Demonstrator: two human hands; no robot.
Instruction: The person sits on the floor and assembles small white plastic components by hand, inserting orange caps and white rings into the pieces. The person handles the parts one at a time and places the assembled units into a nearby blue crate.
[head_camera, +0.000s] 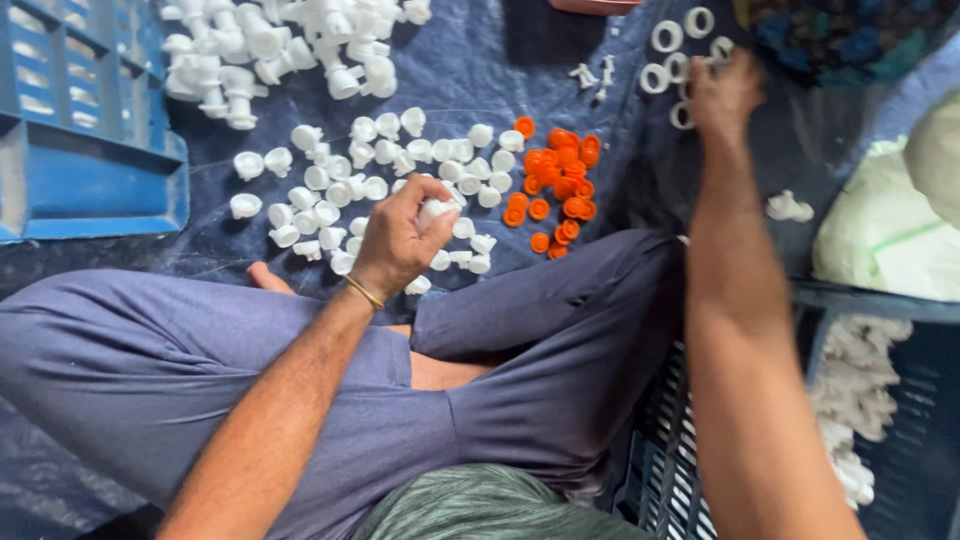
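Your left hand (400, 240) clamps a white cap (434, 212); your right hand (722, 95) fingers pinch a white ring (684, 116); many loose caps (340, 185) remain.

A small white plastic cap (436, 212) is held in the left hand (398, 243), fingers curled, above scattered white caps (330, 185) on a dark blue sheet (480, 60). The right hand (722, 95) is extended to the white rings (668, 55), touching them. Orange caps (560, 180) are piled between. A blue crate (80, 130) is seen at left.
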